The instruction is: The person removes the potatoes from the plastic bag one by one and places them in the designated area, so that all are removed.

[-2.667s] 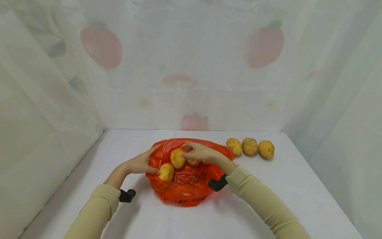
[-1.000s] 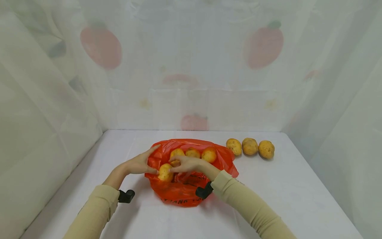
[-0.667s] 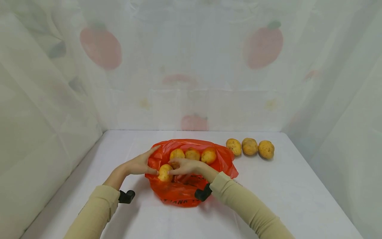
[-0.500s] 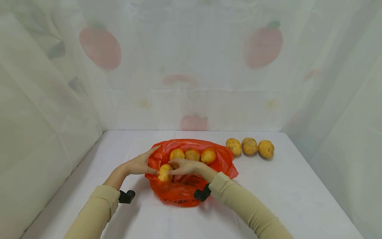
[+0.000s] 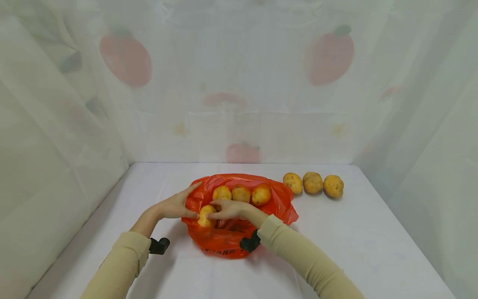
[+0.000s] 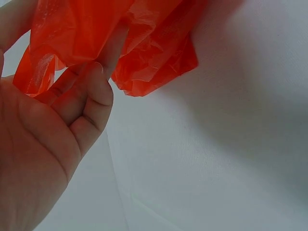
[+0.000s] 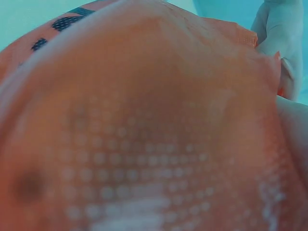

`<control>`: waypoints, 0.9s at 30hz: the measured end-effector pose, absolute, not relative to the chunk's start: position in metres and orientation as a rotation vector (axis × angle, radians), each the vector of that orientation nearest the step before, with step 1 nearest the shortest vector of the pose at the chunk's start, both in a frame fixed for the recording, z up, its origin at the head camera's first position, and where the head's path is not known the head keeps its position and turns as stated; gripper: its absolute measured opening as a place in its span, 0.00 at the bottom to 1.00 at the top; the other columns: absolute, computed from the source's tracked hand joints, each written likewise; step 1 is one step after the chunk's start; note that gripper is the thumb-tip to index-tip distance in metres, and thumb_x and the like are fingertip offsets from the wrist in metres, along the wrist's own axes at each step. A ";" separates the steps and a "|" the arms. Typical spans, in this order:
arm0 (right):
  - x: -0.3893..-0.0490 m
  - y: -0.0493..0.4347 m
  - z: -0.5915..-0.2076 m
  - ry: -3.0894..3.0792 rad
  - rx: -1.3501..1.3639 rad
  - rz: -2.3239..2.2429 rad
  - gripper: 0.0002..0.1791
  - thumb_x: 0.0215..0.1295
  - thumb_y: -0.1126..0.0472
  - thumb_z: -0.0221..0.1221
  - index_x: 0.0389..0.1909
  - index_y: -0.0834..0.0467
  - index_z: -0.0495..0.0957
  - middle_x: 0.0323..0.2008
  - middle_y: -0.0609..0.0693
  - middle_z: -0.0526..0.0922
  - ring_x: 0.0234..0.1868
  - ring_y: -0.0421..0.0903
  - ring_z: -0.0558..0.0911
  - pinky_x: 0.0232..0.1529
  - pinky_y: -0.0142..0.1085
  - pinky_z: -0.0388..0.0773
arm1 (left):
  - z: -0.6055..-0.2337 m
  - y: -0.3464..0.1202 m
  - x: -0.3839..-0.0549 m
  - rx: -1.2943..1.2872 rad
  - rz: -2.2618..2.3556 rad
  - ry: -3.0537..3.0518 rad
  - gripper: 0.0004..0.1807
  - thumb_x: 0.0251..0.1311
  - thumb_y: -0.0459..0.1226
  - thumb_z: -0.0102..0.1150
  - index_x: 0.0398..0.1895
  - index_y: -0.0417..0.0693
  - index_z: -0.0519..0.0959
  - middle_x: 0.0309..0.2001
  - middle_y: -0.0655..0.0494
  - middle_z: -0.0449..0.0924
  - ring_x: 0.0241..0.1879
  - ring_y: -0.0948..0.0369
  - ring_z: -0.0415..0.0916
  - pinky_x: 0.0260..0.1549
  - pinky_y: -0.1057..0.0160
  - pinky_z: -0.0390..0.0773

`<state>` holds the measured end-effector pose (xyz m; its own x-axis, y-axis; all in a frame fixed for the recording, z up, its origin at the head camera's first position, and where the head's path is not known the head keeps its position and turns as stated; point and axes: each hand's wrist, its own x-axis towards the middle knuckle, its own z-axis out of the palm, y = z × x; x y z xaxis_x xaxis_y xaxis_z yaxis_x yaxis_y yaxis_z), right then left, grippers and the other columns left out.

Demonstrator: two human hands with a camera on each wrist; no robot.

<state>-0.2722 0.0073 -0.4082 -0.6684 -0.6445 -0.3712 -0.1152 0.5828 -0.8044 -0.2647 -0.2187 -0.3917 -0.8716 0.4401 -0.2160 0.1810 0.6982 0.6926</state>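
Observation:
A red plastic bag point(image 5: 220, 241) with black lettering lies with its mouth spread wide. At its left rim my left hand point(image 5: 169, 207) holds the film, fingers curled behind it in the left wrist view. Inside the bag's left front sits a yellow potato point(image 5: 204, 221), which my right hand point(image 5: 233, 210) grips with thumb on its near side and fingers at its far side. Three more potatoes line the back of the bag: a left one point(image 5: 222, 192), a middle one point(image 5: 241, 193) and a right one point(image 5: 261, 194). Bag film point(image 7: 144, 120) covers most of the right wrist view.
Beyond the bag's right corner, three potatoes point(image 5: 313, 182) stand in a row on the white table point(image 5: 358, 241). Pale curtains point(image 5: 239, 74) with fruit prints enclose the back and sides. A black wrist camera point(image 5: 249, 242) overlaps the bag's front.
My right hand has moved left and nearer, from the back potatoes to the front-left one, then slightly further left. My left hand stays at the rim; the outer potatoes have not moved.

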 end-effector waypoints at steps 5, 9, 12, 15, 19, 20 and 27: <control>-0.272 0.005 -0.410 2.165 -0.558 -1.050 0.41 0.60 0.43 0.57 0.68 0.58 0.55 0.42 0.49 0.77 0.35 0.49 0.83 0.57 0.41 0.70 | -0.393 -0.219 -0.265 0.500 0.965 2.554 0.54 0.46 0.46 0.68 0.72 0.62 0.43 0.69 0.45 0.51 0.64 0.45 0.56 0.56 0.41 0.65; -0.270 0.003 -0.409 2.197 -0.540 -1.060 0.40 0.60 0.42 0.57 0.67 0.58 0.57 0.47 0.50 0.75 0.34 0.49 0.83 0.55 0.40 0.71 | -0.392 -0.218 -0.264 0.507 0.960 2.557 0.54 0.46 0.45 0.68 0.73 0.61 0.43 0.69 0.45 0.51 0.65 0.44 0.54 0.57 0.40 0.63; -0.269 0.001 -0.408 2.213 -0.533 -1.073 0.40 0.59 0.42 0.57 0.66 0.60 0.59 0.47 0.50 0.74 0.34 0.49 0.82 0.51 0.38 0.74 | -0.392 -0.217 -0.264 0.502 0.964 2.554 0.54 0.46 0.45 0.68 0.73 0.61 0.42 0.69 0.45 0.51 0.65 0.44 0.54 0.57 0.39 0.63; -0.268 0.000 -0.409 2.206 -0.510 -1.091 0.39 0.58 0.43 0.58 0.65 0.61 0.60 0.47 0.51 0.75 0.34 0.48 0.82 0.48 0.38 0.76 | -0.392 -0.218 -0.264 0.500 0.970 2.551 0.54 0.46 0.44 0.68 0.73 0.61 0.42 0.69 0.45 0.52 0.64 0.45 0.55 0.56 0.40 0.64; -0.267 0.001 -0.410 2.182 -0.474 -1.106 0.38 0.58 0.43 0.59 0.64 0.60 0.61 0.46 0.51 0.75 0.34 0.49 0.82 0.50 0.39 0.75 | -0.393 -0.217 -0.264 0.491 0.977 2.544 0.54 0.46 0.44 0.68 0.73 0.62 0.42 0.69 0.46 0.51 0.64 0.45 0.55 0.56 0.40 0.64; -0.267 0.001 -0.410 2.176 -0.465 -1.109 0.38 0.58 0.43 0.59 0.64 0.59 0.61 0.46 0.51 0.75 0.34 0.49 0.82 0.50 0.39 0.75 | -0.393 -0.217 -0.264 0.489 0.978 2.541 0.54 0.46 0.44 0.68 0.73 0.62 0.42 0.69 0.46 0.51 0.64 0.45 0.54 0.56 0.40 0.64; -0.267 0.003 -0.408 2.113 -0.463 -1.170 0.33 0.59 0.46 0.60 0.60 0.59 0.64 0.43 0.50 0.75 0.35 0.52 0.82 0.44 0.38 0.78 | -0.393 -0.218 -0.264 0.480 0.968 2.546 0.55 0.46 0.45 0.68 0.73 0.63 0.41 0.70 0.45 0.50 0.65 0.44 0.53 0.57 0.39 0.62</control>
